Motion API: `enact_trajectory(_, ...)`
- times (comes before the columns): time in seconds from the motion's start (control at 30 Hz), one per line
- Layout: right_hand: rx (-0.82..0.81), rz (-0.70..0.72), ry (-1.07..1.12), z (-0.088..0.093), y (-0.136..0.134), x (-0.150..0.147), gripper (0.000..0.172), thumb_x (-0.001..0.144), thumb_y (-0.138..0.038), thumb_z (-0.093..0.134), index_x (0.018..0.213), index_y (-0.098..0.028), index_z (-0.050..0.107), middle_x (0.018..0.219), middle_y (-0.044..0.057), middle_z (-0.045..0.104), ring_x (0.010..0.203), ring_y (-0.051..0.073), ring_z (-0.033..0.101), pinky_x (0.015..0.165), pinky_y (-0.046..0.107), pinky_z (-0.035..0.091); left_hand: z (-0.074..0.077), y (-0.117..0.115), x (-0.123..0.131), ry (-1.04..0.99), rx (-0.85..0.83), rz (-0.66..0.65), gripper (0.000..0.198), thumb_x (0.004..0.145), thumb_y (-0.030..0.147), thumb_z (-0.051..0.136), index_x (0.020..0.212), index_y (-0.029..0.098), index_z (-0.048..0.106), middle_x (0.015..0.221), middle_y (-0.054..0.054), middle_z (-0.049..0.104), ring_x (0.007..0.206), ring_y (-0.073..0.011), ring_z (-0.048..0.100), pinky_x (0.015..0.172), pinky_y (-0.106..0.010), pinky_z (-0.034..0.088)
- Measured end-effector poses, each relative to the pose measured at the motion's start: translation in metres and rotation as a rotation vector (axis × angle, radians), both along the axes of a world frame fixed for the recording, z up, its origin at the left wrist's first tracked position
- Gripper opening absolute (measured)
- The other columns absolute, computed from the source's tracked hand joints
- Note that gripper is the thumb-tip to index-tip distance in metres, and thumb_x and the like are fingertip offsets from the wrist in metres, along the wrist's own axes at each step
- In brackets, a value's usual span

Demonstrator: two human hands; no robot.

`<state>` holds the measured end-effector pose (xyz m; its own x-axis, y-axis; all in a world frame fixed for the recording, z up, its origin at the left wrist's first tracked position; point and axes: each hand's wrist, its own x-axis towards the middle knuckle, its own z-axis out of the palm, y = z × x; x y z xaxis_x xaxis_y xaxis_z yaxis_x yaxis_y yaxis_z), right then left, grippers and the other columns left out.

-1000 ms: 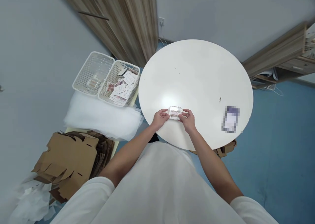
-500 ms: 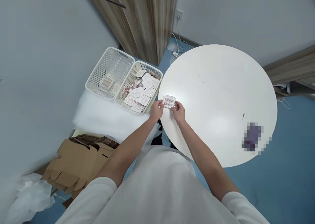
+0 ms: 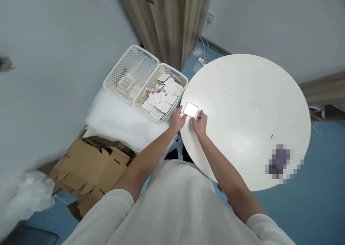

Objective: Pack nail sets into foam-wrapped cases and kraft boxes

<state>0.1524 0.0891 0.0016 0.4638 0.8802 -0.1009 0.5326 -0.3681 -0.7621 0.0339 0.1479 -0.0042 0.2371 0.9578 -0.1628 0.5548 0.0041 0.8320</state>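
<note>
A small clear plastic case is between my hands near the table's left edge, its face showing as a bright white square. My left hand has thumb and forefinger at the case's lower left edge. At its lower right edge, my right hand has its thumb close below and its other fingers curled beside it. White glare hides whatever lies inside the case. I cannot tell whether it rests on the table or is slightly raised.
The round white table bears a blurred-out purple item at its right. One white basket holds clear plastic cases; another basket holds printed cards. White foam sheets and folded cardboard boxes lie at the left.
The case's face has turned from two rows of small oval pieces to a white glare. My fingers have shifted around its lower edges. The whole view has moved slightly.
</note>
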Motion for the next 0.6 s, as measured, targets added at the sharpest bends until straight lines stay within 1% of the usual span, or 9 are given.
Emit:
enact_trajectory(0.03,0.042,-0.050,-0.005,0.005,-0.003,-0.006,0.055,0.077,-0.026,0.043,0.129,-0.015,0.031,0.116,0.015,0.045,0.091,0.021,0.050,0.076,0.038,0.046,0.003,-0.007,-0.007,-0.010,0.013,0.026,0.042,0.075,0.024,0.058,0.117,0.017,0.051,0.106,-0.011,0.054,0.088,-0.0185,0.056,0.079,-0.033,0.046)
enact_trajectory(0.07,0.090,-0.041,-0.001,0.009,-0.007,-0.015,0.052,0.078,-0.025,0.043,0.128,-0.017,0.033,0.117,0.014,0.045,0.094,0.021,0.050,0.078,0.038,0.045,0.006,-0.015,-0.018,-0.023,0.022,0.057,0.039,0.076,0.025,0.058,0.113,0.018,0.053,0.103,-0.009,0.056,0.086,-0.0179,0.056,0.078,-0.032,0.047)
enact_trajectory(0.1,0.125,0.046,0.017,0.013,-0.011,-0.026,0.046,0.079,-0.024,0.042,0.125,-0.018,0.037,0.113,0.012,0.048,0.095,0.021,0.050,0.080,0.038,0.045,0.009,-0.023,-0.033,-0.032,0.027,0.087,0.032,0.076,0.026,0.057,0.108,0.019,0.055,0.099,-0.008,0.057,0.085,-0.0173,0.056,0.077,-0.031,0.047)
enact_trajectory(0.2,0.101,0.548,0.132,0.019,-0.017,-0.071,0.035,0.083,-0.022,0.037,0.115,-0.021,0.049,0.102,0.008,0.057,0.093,0.019,0.054,0.082,0.035,0.045,0.013,-0.047,-0.090,0.018,0.021,0.385,0.020,0.078,0.027,0.052,0.097,0.019,0.057,0.096,-0.008,0.059,0.087,-0.0176,0.057,0.078,-0.032,0.047)
enact_trajectory(0.27,0.033,0.828,0.121,0.014,-0.013,-0.105,0.038,0.082,-0.021,0.039,0.119,-0.020,0.048,0.114,0.010,0.055,0.106,0.021,0.050,0.089,0.035,0.042,0.013,-0.058,-0.128,0.053,-0.092,0.630,0.027,0.079,0.027,0.050,0.104,0.017,0.054,0.109,-0.011,0.056,0.098,-0.0198,0.055,0.084,-0.034,0.045)
enact_trajectory(0.33,-0.043,0.990,0.030,0.005,-0.003,-0.138,0.046,0.080,-0.019,0.042,0.126,-0.014,0.043,0.133,0.014,0.042,0.123,0.024,0.036,0.098,0.037,0.035,0.008,-0.064,-0.154,0.002,-0.267,0.761,0.033,0.082,0.029,0.046,0.112,0.016,0.050,0.122,-0.013,0.051,0.110,-0.0212,0.050,0.092,-0.035,0.041)
enact_trajectory(0.4,-0.137,1.035,-0.088,-0.006,0.009,-0.163,0.053,0.078,-0.015,0.043,0.130,-0.008,0.037,0.141,0.017,0.029,0.131,0.027,0.023,0.102,0.040,0.029,0.000,-0.064,-0.167,-0.082,-0.387,0.819,0.036,0.084,0.031,0.043,0.117,0.016,0.048,0.129,-0.013,0.046,0.118,-0.0210,0.045,0.098,-0.035,0.036)
enact_trajectory(0.47,-0.231,1.025,-0.182,-0.017,0.018,-0.179,0.058,0.076,-0.012,0.043,0.133,-0.006,0.032,0.144,0.018,0.023,0.134,0.029,0.015,0.103,0.044,0.025,-0.010,-0.064,-0.169,-0.155,-0.427,0.858,0.036,0.085,0.033,0.042,0.117,0.017,0.048,0.130,-0.011,0.046,0.120,-0.0202,0.043,0.100,-0.034,0.033)
enact_trajectory(0.6,-0.315,1.082,-0.219,-0.027,0.016,-0.189,0.060,0.076,-0.011,0.042,0.134,-0.011,0.030,0.145,0.015,0.023,0.135,0.028,0.012,0.104,0.050,0.018,-0.029,-0.065,-0.162,-0.279,-0.434,0.924,0.031,0.083,0.037,0.047,0.109,0.019,0.052,0.114,-0.009,0.058,0.108,-0.0190,0.053,0.088,-0.032,0.043)
